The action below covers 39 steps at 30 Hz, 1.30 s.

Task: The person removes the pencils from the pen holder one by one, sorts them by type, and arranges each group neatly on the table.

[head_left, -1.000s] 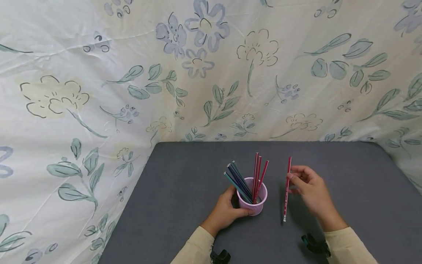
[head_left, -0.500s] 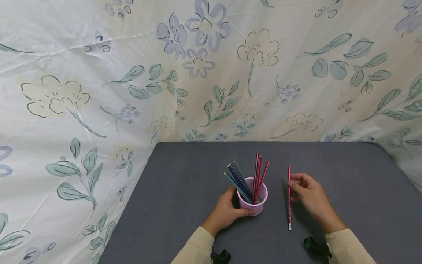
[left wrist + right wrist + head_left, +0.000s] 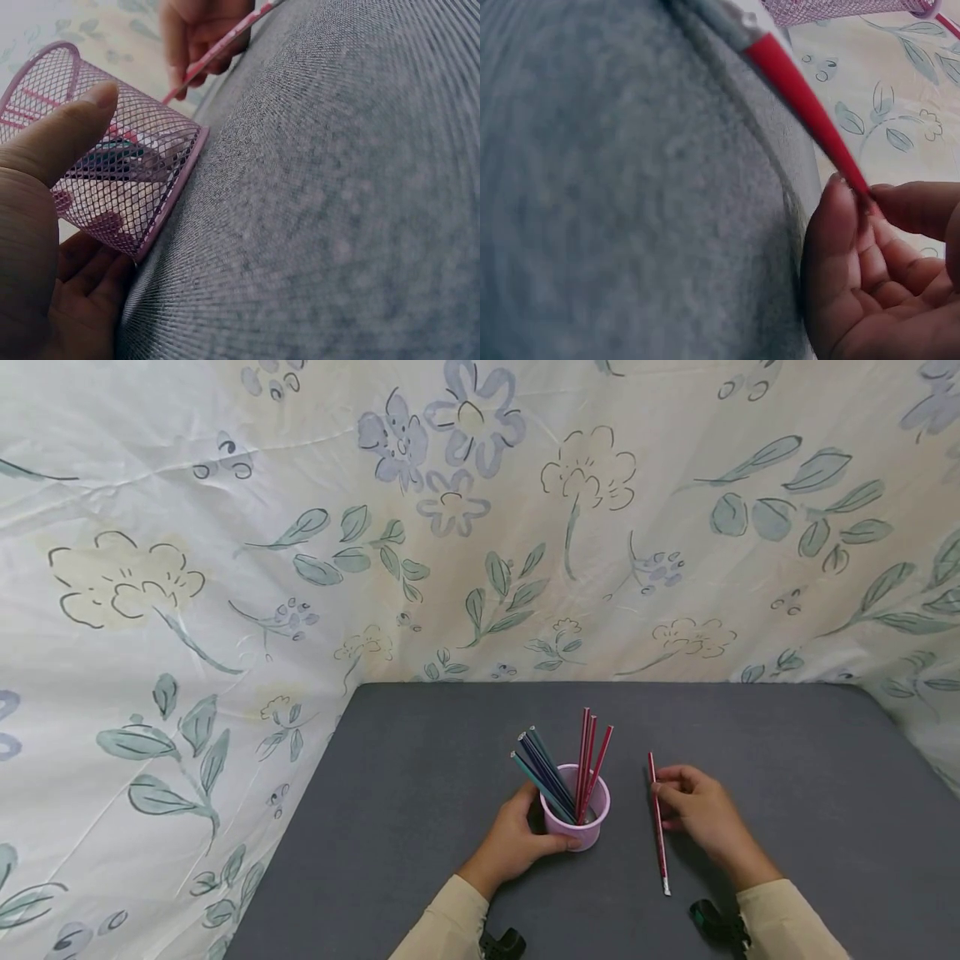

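A pink mesh pencil cup stands on the grey table, and my left hand grips its left and near side. In the left wrist view the thumb lies across the mesh wall of the cup. Several pencils lean in the cup: blue and teal pencils to the left, red pencils to the right. To the right of the cup, my right hand pinches a red pencil between thumb and fingers. Its white-tipped end points toward me, close over the table.
The grey cloth-covered table extends around both hands. A floral curtain hangs behind it and along the left side. Dark wrist cameras show below each hand, near the cream sleeves.
My right hand has drawn the red pencil nearer to me, and the pencil has tilted so its near end swings right. The left hand and cup stay where they were.
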{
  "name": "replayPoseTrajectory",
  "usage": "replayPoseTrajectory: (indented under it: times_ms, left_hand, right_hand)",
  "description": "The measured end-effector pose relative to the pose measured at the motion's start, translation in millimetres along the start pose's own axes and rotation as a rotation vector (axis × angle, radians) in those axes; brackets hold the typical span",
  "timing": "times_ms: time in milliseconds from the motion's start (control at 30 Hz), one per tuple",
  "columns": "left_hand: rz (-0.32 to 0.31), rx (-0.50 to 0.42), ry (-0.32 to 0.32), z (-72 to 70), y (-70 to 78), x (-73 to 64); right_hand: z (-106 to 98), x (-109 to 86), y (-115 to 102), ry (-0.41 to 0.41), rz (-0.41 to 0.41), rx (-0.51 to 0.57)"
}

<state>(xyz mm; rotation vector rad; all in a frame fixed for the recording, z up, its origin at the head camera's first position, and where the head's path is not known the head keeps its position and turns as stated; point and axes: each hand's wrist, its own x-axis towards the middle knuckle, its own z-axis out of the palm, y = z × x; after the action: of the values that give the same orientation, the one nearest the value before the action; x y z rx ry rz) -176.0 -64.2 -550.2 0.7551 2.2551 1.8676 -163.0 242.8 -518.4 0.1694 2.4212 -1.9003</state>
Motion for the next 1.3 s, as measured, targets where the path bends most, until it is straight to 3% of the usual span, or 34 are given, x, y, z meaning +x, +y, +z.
replayPoseTrajectory:
  times_ms: [300,600,1300]
  left_hand:
    - [0.006,0.0,-0.005,0.4,-0.5,-0.1]
    - [-0.054,0.033,-0.004,-0.6,4.8,-2.0]
    - [-0.027,0.02,-0.002,0.0,0.8,-0.7]
  right_hand:
    - [5.4,3.4,1.6,-0.003,0.021,-0.1]
    - [7.8,3.0,-2.8,0.004,0.009,-0.241]
    - [3.4,-0.2,-5.5,0.018,-0.011,-0.192]
